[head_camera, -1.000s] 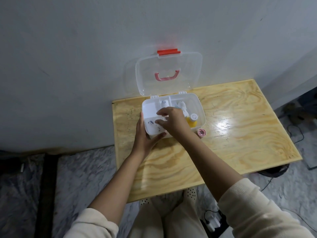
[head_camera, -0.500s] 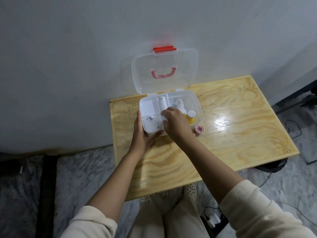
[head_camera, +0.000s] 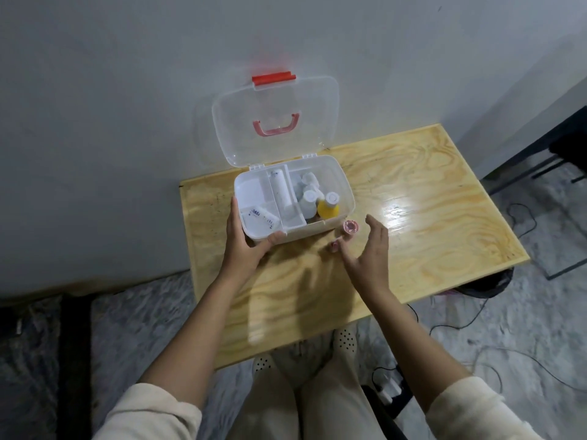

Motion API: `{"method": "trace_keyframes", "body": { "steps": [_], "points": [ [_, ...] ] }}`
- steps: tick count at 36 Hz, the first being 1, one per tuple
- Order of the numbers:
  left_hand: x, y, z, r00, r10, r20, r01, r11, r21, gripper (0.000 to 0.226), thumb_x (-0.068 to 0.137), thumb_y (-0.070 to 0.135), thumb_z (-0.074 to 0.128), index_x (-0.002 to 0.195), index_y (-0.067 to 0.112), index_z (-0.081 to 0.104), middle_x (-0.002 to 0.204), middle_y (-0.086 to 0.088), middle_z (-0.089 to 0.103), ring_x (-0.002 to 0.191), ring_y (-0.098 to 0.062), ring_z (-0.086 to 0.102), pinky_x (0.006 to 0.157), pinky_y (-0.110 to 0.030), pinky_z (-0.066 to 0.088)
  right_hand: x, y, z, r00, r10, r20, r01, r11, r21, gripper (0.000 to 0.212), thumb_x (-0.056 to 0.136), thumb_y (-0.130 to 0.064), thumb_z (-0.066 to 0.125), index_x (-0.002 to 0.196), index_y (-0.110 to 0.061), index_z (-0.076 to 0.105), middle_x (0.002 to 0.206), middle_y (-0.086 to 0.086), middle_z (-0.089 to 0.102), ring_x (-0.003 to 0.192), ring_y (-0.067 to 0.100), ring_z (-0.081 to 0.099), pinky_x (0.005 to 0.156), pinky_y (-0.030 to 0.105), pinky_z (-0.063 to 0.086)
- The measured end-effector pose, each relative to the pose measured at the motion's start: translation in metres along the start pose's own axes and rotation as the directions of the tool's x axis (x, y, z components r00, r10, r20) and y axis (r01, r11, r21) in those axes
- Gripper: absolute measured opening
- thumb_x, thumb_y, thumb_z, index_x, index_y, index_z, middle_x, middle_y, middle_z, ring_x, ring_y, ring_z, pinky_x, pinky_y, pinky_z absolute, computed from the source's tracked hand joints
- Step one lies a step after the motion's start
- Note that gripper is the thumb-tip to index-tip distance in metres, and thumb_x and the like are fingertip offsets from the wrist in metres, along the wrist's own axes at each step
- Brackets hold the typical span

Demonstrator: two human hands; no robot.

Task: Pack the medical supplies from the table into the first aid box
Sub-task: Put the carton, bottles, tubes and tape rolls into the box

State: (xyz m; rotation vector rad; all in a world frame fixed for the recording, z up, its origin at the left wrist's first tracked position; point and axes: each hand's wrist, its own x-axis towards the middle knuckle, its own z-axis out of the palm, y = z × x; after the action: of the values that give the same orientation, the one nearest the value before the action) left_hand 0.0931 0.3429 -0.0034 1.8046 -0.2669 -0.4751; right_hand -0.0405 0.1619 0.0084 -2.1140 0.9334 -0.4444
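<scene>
The white first aid box (head_camera: 344, 185) stands open on the wooden table (head_camera: 428, 217), its clear lid (head_camera: 276, 119) leaning back against the wall. Inside lie a white tube (head_camera: 281, 188), small packets (head_camera: 259, 217), white bottles (head_camera: 308, 198) and a yellow bottle (head_camera: 328, 206). A small pink tape roll (head_camera: 350, 226) sits on the table just right of the box's front corner. My left hand (head_camera: 246, 239) grips the box's front left corner. My right hand (head_camera: 370, 249) hovers beside the roll with its fingers spread and nothing in it.
The table's back edge meets a grey wall. Cables (head_camera: 460, 322) and a power strip (head_camera: 389, 389) lie on the marbled floor to the right. A dark frame (head_camera: 540, 160) stands at the far right. My legs (head_camera: 301, 392) are below the table's front edge.
My right hand has come out of the box and moved right and toward me, now open beside the pink roll. My left hand stays on the box corner.
</scene>
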Motion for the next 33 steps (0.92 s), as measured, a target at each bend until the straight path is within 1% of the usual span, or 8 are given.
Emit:
{"method": "trace_keyframes", "body": {
  "steps": [4, 7, 9, 14, 18, 21, 26, 33],
  "points": [
    [0.000, 0.001, 0.001, 1.000, -0.002, -0.007, 0.002, 1.000, 0.013, 0.116, 0.074, 0.037, 0.082, 0.158, 0.026, 0.003, 0.162, 0.015, 0.011, 0.148, -0.003, 0.015, 0.118, -0.026, 0.020, 0.008, 0.014, 0.012, 0.976, 0.007, 0.218, 0.022, 0.992, -0.128, 0.100, 0.075, -0.038, 0.073, 0.145, -0.004, 0.011, 0.152, 0.016, 0.018, 0.143, 0.027, 0.012, 0.117, 0.035, 0.016],
    [0.000, 0.002, 0.000, 1.000, -0.007, -0.011, 0.008, 1.000, 0.014, 0.118, 0.071, 0.040, 0.083, 0.159, 0.027, 0.004, 0.163, 0.014, 0.012, 0.148, -0.003, 0.016, 0.117, -0.026, 0.022, 0.019, 0.016, 0.022, 0.967, -0.008, 0.256, 0.044, 0.990, -0.136, 0.104, 0.075, -0.040, 0.072, 0.146, -0.006, 0.004, 0.156, 0.014, 0.008, 0.145, 0.026, 0.003, 0.119, 0.036, 0.013],
    [0.000, 0.000, 0.000, 1.000, -0.011, -0.013, 0.011, 1.000, 0.014, 0.116, 0.075, 0.037, 0.082, 0.158, 0.027, 0.003, 0.163, 0.014, 0.011, 0.149, -0.003, 0.016, 0.117, -0.023, 0.021, 0.024, 0.018, 0.028, 0.969, -0.008, 0.248, 0.038, 0.993, -0.116, 0.100, 0.077, -0.034, 0.072, 0.146, -0.005, 0.007, 0.156, 0.016, 0.008, 0.145, 0.027, 0.004, 0.118, 0.035, 0.014],
    [0.000, -0.004, 0.002, 1.000, -0.014, -0.026, 0.015, 1.000, 0.015, 0.109, 0.081, 0.026, 0.079, 0.158, 0.027, 0.002, 0.146, 0.033, 0.011, 0.132, 0.022, 0.015, 0.097, 0.007, 0.019, 0.028, 0.030, 0.038, 0.977, -0.018, 0.214, 0.039, 0.995, -0.093, 0.082, 0.079, -0.020, 0.071, 0.142, 0.001, 0.023, 0.149, 0.025, 0.021, 0.140, 0.035, 0.021, 0.117, 0.038, 0.021],
    [0.001, -0.006, 0.002, 0.999, -0.019, -0.028, 0.019, 1.000, 0.014, 0.108, 0.082, 0.026, 0.078, 0.158, 0.028, 0.002, 0.146, 0.032, 0.010, 0.124, 0.032, 0.014, 0.093, 0.011, 0.019, 0.027, 0.036, 0.039, 0.984, -0.039, 0.176, 0.045, 0.999, -0.031, 0.077, 0.078, -0.013, 0.071, 0.140, -0.002, 0.028, 0.144, 0.023, 0.026, 0.133, 0.036, 0.032, 0.109, 0.047, 0.036],
    [0.000, -0.005, 0.003, 1.000, -0.014, -0.027, 0.015, 1.000, 0.020, 0.107, 0.082, 0.026, 0.078, 0.158, 0.029, 0.002, 0.147, 0.032, 0.012, 0.124, 0.033, 0.015, 0.095, 0.010, 0.020, 0.029, 0.034, 0.040, 0.988, -0.064, 0.138, 0.070, 0.997, -0.043, 0.069, 0.077, -0.007, 0.069, 0.135, 0.002, 0.034, 0.137, 0.025, 0.032, 0.125, 0.038, 0.036, 0.107, 0.047, 0.036],
    [-0.003, 0.002, 0.002, 1.000, -0.015, -0.024, 0.016, 1.000, 0.014, 0.112, 0.075, 0.039, 0.077, 0.158, 0.030, 0.001, 0.156, 0.023, 0.011, 0.145, 0.005, 0.015, 0.109, -0.011, 0.020, 0.032, 0.036, 0.042, 0.988, -0.084, 0.129, 0.098, 0.989, -0.107, 0.058, 0.078, -0.005, 0.064, 0.129, 0.004, 0.040, 0.130, 0.026, 0.037, 0.117, 0.040, 0.040, 0.103, 0.048, 0.039],
    [-0.004, 0.003, 0.002, 1.000, -0.021, -0.015, 0.022, 0.999, 0.032, 0.112, 0.080, 0.035, 0.079, 0.158, 0.029, 0.000, 0.165, 0.013, 0.007, 0.145, 0.003, 0.013, 0.112, -0.019, 0.018, 0.032, 0.037, 0.041, 0.986, -0.079, 0.147, 0.094, 0.990, -0.101, 0.062, 0.080, -0.007, 0.065, 0.134, 0.001, 0.036, 0.137, 0.025, 0.032, 0.125, 0.039, 0.034, 0.106, 0.046, 0.037]
  ]
}}
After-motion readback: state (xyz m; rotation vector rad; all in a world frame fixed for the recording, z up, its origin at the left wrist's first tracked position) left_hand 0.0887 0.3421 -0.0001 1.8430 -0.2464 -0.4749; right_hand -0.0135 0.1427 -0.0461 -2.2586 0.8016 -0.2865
